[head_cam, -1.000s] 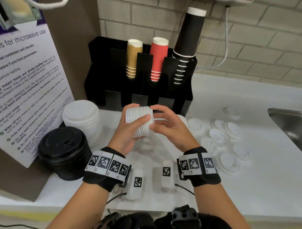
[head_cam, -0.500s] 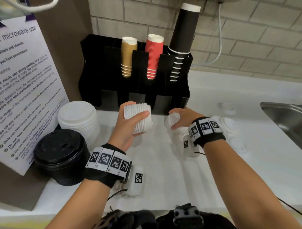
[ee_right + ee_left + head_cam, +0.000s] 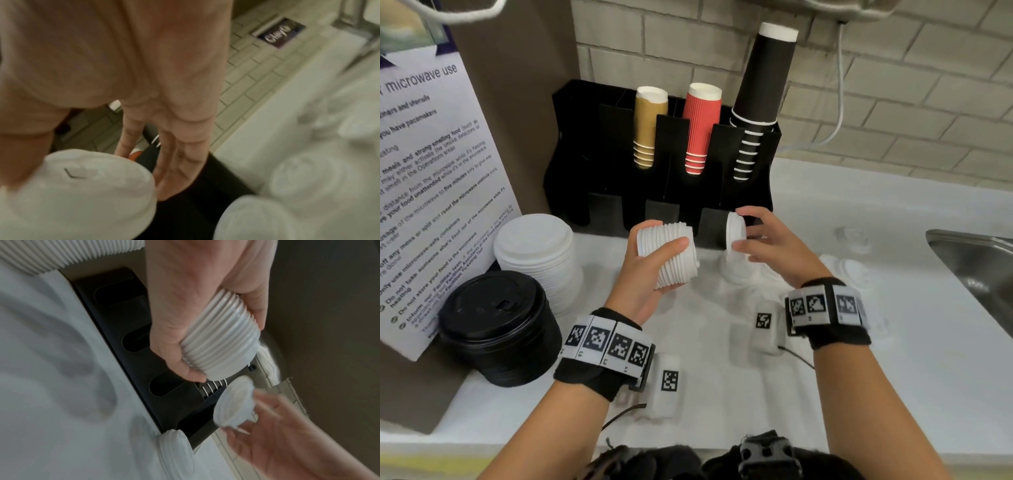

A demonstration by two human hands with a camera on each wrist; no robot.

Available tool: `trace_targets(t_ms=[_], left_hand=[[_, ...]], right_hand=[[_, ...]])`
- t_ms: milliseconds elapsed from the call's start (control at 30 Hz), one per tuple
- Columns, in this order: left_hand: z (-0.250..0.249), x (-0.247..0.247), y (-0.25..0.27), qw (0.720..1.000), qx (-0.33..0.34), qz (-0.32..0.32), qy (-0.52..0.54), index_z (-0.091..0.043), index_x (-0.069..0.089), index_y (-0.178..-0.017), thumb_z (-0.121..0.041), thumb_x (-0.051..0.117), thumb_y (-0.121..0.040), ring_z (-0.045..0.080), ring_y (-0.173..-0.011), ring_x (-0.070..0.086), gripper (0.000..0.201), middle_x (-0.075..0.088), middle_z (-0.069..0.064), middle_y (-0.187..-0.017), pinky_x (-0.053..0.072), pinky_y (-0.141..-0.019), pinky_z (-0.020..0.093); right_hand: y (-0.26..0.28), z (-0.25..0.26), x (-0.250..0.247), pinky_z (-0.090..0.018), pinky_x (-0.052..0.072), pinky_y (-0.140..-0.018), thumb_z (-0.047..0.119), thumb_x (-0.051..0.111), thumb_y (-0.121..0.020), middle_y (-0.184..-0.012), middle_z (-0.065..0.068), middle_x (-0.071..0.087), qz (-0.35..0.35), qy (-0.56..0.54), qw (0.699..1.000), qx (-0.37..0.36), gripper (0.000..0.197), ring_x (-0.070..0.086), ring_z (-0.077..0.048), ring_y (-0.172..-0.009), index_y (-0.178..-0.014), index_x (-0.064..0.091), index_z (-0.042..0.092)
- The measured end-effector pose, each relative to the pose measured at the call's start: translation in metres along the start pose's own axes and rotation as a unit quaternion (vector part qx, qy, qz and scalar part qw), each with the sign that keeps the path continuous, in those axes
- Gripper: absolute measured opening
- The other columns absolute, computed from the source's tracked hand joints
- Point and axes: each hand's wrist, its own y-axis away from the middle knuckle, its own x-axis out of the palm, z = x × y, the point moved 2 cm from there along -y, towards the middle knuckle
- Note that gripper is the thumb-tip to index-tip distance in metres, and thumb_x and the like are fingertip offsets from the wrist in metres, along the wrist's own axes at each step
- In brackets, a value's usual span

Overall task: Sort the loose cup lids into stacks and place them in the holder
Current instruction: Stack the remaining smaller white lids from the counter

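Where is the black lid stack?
Head view, lower left: the black lid stack sits on the counter, beside the large white lid stack.

A: Lids status?
B: Ribbed white lid stack (image 3: 671, 255) lies sideways in the left grip (image 3: 645, 270), off the surface. A few white lids (image 3: 735, 230) on edge in the right grip (image 3: 770, 246).
A: Others?
B: Short white stack (image 3: 736, 269) on the surface by the black holder (image 3: 664, 164); loose lids (image 3: 854, 269) blurred at right.
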Motion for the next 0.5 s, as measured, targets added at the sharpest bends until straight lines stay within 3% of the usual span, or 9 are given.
trace_targets(t_ms=[67,133,333,500], left_hand=[[0.003,0.004,0.001,1.0,0.0,-0.006,0.01,-0.035,0.051,-0.113,-0.031,0.076,-0.062,0.023,-0.11,0.056,0.058,0.053,-0.002,-0.118,0.058,-0.073,0.04],[0.005,0.006,0.002,1.0,0.006,-0.012,0.019,-0.032,0.049,-0.118,-0.03,0.075,-0.064,0.023,-0.111,0.056,0.06,0.054,-0.001,-0.119,0.058,-0.074,0.04],[0.008,0.015,0.004,0.999,0.029,-0.002,-0.019,-0.035,0.048,-0.117,-0.03,0.076,-0.067,0.024,-0.112,0.056,0.057,0.053,0.001,-0.12,0.058,-0.069,0.033],[0.01,0.02,0.003,0.999,0.01,0.027,-0.042,-0.035,0.048,-0.117,-0.031,0.077,-0.069,0.025,-0.111,0.057,0.056,0.055,0.0,-0.117,0.058,-0.073,0.037]], right_hand=[[0.015,0.005,0.017,-0.028,0.055,-0.081,0.022,0.073,-0.077,-0.106,-0.002,0.067,0.021,-0.084,0.996,-0.03,0.047,0.066,-0.013,-0.093,-0.118,0.056,0.039],[0.026,0.005,0.032,-0.03,0.056,-0.083,0.02,0.071,-0.076,-0.11,-0.007,0.067,0.035,-0.115,0.992,-0.044,0.048,0.067,-0.018,-0.094,-0.12,0.056,0.035],[0.034,-0.001,0.043,-0.035,0.054,-0.087,0.025,0.071,-0.078,-0.116,-0.002,0.065,0.019,-0.124,0.99,-0.057,0.048,0.065,-0.022,-0.103,-0.123,0.055,0.035],[0.034,0.0,0.039,-0.044,0.051,-0.095,0.025,0.07,-0.079,-0.118,-0.001,0.063,0.022,-0.111,0.991,-0.073,0.047,0.062,-0.025,-0.109,-0.123,0.057,0.038]])
